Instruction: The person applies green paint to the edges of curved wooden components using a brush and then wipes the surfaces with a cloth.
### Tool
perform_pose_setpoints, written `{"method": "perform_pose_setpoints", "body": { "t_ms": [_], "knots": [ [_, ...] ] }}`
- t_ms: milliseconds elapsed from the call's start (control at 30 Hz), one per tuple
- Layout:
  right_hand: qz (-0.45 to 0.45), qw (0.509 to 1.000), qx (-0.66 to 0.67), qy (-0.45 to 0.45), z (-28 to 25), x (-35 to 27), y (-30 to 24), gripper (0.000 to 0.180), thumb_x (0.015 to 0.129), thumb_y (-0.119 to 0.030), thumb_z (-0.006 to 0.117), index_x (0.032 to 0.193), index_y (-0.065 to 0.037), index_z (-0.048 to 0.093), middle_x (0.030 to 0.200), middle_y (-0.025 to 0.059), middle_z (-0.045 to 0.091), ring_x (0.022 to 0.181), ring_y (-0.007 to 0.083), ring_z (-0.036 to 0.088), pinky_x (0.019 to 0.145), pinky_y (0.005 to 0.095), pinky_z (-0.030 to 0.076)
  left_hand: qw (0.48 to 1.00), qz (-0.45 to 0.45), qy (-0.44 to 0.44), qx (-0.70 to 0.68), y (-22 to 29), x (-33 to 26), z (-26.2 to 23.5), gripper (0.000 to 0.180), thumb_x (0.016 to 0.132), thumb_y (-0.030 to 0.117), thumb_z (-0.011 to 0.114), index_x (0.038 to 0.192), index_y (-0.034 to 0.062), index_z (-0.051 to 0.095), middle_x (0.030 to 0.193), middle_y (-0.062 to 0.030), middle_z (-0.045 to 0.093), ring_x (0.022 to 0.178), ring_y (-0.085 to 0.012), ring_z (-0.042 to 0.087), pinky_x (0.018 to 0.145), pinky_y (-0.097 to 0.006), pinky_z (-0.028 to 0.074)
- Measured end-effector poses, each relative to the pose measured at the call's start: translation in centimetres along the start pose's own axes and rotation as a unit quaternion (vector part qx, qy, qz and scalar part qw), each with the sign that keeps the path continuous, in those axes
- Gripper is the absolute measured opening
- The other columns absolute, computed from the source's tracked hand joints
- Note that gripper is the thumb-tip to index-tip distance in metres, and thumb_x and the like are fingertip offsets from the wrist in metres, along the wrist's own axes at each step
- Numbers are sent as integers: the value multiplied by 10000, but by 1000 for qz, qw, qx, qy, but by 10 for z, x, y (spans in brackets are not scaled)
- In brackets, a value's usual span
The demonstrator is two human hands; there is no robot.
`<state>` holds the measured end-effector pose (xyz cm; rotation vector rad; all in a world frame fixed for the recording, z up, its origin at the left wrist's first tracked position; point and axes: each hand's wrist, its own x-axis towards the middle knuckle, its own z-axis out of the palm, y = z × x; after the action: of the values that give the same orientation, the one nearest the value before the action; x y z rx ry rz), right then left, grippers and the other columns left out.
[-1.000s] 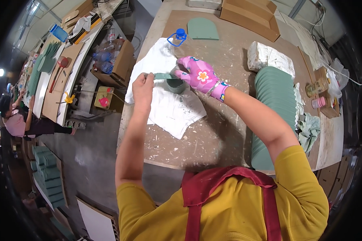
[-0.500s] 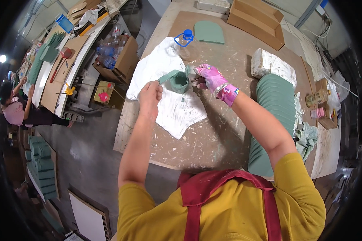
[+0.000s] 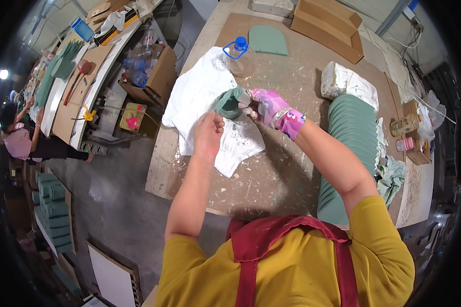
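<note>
A small round green clay piece (image 3: pixel 230 111) with a hollow middle stands on a white cloth (image 3: pixel 194 84). A green clay strip (image 3: pixel 221 104) lies along its left rim. Closed fingers of my bare left hand (image 3: pixel 208 132) pinch the near end of this strip. My right hand (image 3: pixel 270 108), in a pink patterned glove with bare fingertips, is closed at the piece's right rim. Between those fingertips is a small pale flat piece (image 3: pixel 244 98), partly hidden. A small green scrap (image 3: pixel 234 127) lies on the cloth just below the clay piece.
Beyond the cloth stand a clear jug with a blue cap (image 3: pixel 241 48) and a flat green slab (image 3: pixel 268 40). To the right are a long row of stacked green slabs (image 3: pixel 348 153), a white block (image 3: pixel 346 84) and a cardboard box (image 3: pixel 330 30). Another person (image 3: pixel 20 133) works far left.
My left hand has moved right and slightly nearer, bringing the strip in against the rim. My right fingertips have shifted a little over the right rim.
</note>
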<state>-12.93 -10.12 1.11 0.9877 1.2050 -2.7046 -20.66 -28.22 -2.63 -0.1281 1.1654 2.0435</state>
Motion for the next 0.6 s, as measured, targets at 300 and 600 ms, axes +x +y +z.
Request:
{"method": "perform_pose_setpoints", "body": {
  "t_ms": [300, 600],
  "knots": [
    [1, 999, -50, 13, 13, -15, 1, 246, 977, -210, 390, 1042, -59, 572, 859, 69, 634, 549, 131, 482, 465, 249, 364, 999, 18, -37, -4, -7, -7, 9, 105, 963, 182, 532, 927, 83, 532, 766, 7, 518, 689, -96, 472, 613, -223, 390],
    [-1, 1000, -13, -4, 5, -7, 5, 238, 981, -208, 387, 1042, -60, 563, 884, 91, 636, 554, 146, 482, 481, 260, 381, 999, 40, -19, -13, -8, -8, 15, 139, 968, 158, 505, 890, 49, 541, 704, -18, 548, 633, -95, 481, 576, -226, 371]
  ]
}}
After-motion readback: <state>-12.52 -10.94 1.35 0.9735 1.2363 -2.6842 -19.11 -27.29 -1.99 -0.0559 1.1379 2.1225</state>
